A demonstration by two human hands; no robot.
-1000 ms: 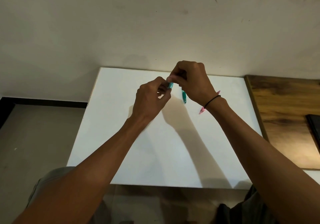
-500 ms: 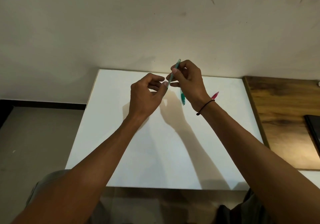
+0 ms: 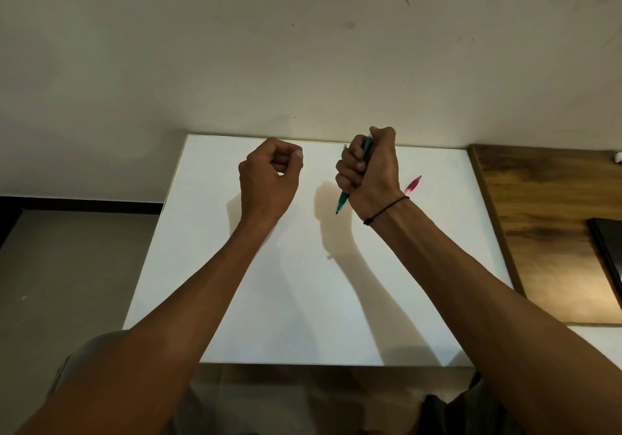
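Right hand [image 3: 368, 172] clenched fist-style round a slim green plastic pen [image 3: 342, 200], dark tip down, above the smooth white desk [image 3: 235, 300] near its far edge. Left hand [image 3: 269, 175] curled; contents cannot tell. Translucent pink pen [image 3: 413, 185] lies behind the right wrist. Hands met earlier, now apart.

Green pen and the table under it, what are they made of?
The green pen in the right hand looks like plastic: its teal barrel seems slightly see-through and glossy. The table has a smooth, matt white top, probably laminate or painted board; what is inside it cannot be told.
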